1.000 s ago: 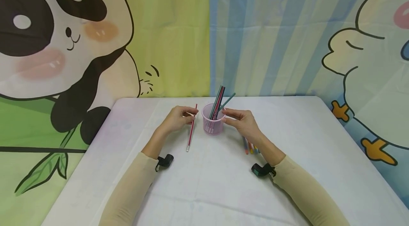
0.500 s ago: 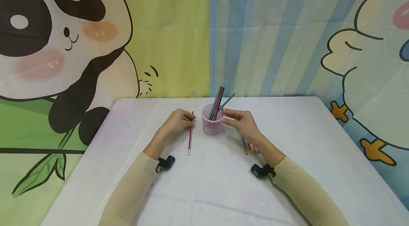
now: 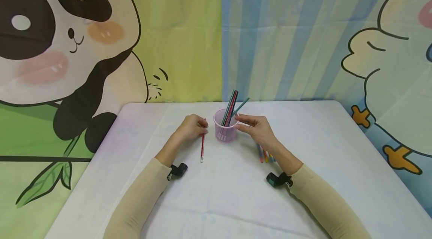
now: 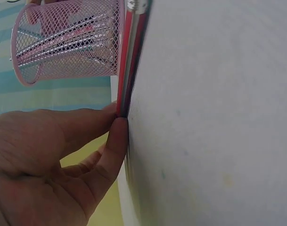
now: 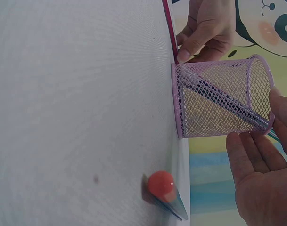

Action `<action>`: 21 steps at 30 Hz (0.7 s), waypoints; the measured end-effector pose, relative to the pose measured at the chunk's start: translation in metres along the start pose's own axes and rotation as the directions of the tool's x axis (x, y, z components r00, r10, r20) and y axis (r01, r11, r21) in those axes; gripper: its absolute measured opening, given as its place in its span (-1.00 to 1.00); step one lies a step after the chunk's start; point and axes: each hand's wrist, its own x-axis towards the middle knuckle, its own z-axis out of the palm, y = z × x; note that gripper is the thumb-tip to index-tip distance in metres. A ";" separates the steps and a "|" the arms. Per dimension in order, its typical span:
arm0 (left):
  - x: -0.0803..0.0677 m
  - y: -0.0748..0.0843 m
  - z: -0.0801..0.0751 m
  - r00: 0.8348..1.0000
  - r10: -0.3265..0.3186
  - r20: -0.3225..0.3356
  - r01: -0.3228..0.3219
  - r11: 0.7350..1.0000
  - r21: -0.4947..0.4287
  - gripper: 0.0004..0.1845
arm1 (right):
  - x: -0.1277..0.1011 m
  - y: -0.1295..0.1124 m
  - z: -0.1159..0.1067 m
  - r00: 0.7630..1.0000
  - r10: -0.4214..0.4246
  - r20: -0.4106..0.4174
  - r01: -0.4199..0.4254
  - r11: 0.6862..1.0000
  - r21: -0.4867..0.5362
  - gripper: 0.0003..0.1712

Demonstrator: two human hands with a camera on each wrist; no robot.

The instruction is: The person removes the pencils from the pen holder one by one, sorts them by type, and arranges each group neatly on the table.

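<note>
The left sleeve [image 3: 138, 197] and right sleeve [image 3: 329, 201] are angled inward over the white surface [image 3: 202, 205] from near left and near right. Some coloured sticks [image 3: 261, 155] are partly covered by the right hand [image 3: 259, 131]. Farther left, a red pencil [image 3: 202, 149] is aligned near to far, eraser end nearest; whether it is lifted at all cannot be told. Its far part is pinched between thumb and fingers of the left hand [image 3: 189, 128], a light hold that seems suited to so thin a shaft. Just right of it, the upright cup [image 3: 224, 137] is held at rim and side by the right hand's fingers, probably so that tipping is prevented. Inside, several pencils [image 3: 233, 104] are leaned rightward, one more steeply. Beyond, a printed curtain [image 3: 189, 44] is hung.
</note>
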 end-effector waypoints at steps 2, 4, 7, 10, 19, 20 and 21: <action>0.000 -0.001 -0.001 1.000 0.007 -0.015 -0.006 0.999 0.045 -0.77 | 0.000 0.000 0.000 1.000 0.000 0.001 0.000 1.000 -0.005 -0.50; -0.001 -0.002 -0.003 0.999 0.007 -0.037 -0.004 0.997 0.083 -0.75 | 0.000 0.000 0.001 1.000 0.005 0.001 -0.005 1.000 -0.007 -0.52; -0.002 -0.003 -0.007 0.997 0.000 -0.075 0.008 0.994 0.110 -0.71 | 0.000 -0.001 0.002 1.000 0.012 0.000 -0.012 1.000 -0.008 -0.53; -0.003 -0.002 -0.012 0.994 -0.005 -0.106 0.013 0.997 0.075 -0.67 | 0.000 -0.002 0.002 1.000 0.016 0.000 -0.016 1.000 -0.007 -0.52; 0.002 0.014 -0.017 0.966 0.153 -0.210 -0.183 0.975 -0.130 -0.72 | -0.001 -0.004 0.001 1.000 0.019 -0.003 -0.019 1.000 0.003 -0.52; 0.004 0.018 -0.016 0.962 0.170 -0.214 -0.210 0.961 -0.179 -0.73 | -0.001 -0.004 0.001 1.000 0.022 -0.003 -0.022 1.000 0.002 -0.51; 0.005 0.022 -0.015 0.959 0.181 -0.217 -0.230 0.945 -0.230 -0.73 | -0.001 -0.004 0.002 1.000 0.027 -0.005 -0.027 1.000 0.000 -0.51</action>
